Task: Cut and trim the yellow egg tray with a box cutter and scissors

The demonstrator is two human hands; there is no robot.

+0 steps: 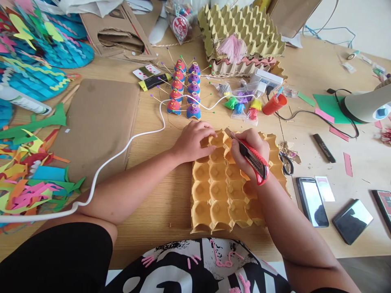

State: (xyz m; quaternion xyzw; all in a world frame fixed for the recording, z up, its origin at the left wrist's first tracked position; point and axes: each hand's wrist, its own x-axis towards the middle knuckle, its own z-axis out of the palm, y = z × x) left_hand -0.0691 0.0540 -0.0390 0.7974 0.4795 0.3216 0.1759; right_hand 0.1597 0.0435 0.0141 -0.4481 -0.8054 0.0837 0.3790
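A yellow-orange egg tray (215, 190) lies on the wooden table in front of me. My right hand (251, 149) is wrapped round a red utility knife (255, 160), its blade tip over the tray's far part. My left hand (195, 141) rests at the tray's far left corner, thumb and fingers apart, touching its edge. Beyond the hands stand two painted egg-carton strips, one red and blue (176, 87), the other purple and blue (193, 89), with coloured-tipped sticks poking out.
A white cable (134, 137) crosses over the left side. Cardboard (99, 122) and paper scraps (36, 179) lie left. Stacked egg trays (244, 28), a red cup (274, 104) and clay bags (241, 103) stand farther back. Right are scissors (287, 163), a phone (312, 201) and a marker (324, 148).
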